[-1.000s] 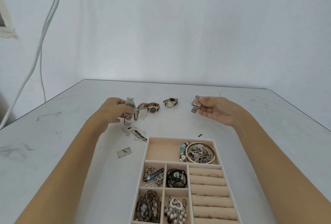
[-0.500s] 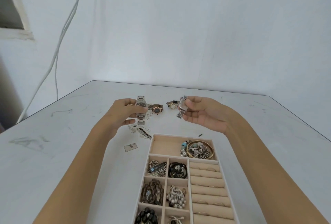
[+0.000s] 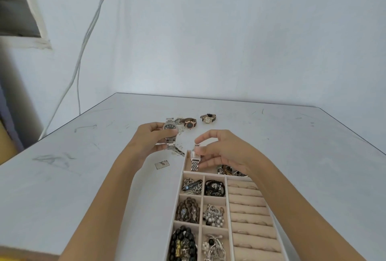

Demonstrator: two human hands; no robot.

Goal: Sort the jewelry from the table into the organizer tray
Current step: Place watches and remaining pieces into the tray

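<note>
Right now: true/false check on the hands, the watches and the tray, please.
1. The left hand grips a silver dark-dial watch. True.
2. The right hand holds nothing. False: it pinches a small silver watch at the organizer tray's far compartment.
3. A brown-strap watch and a dark-strap watch lie on the table beyond the hands. True.
4. The tray's small square compartments are all bare. False: the visible ones hold beads and other pieces.
</note>
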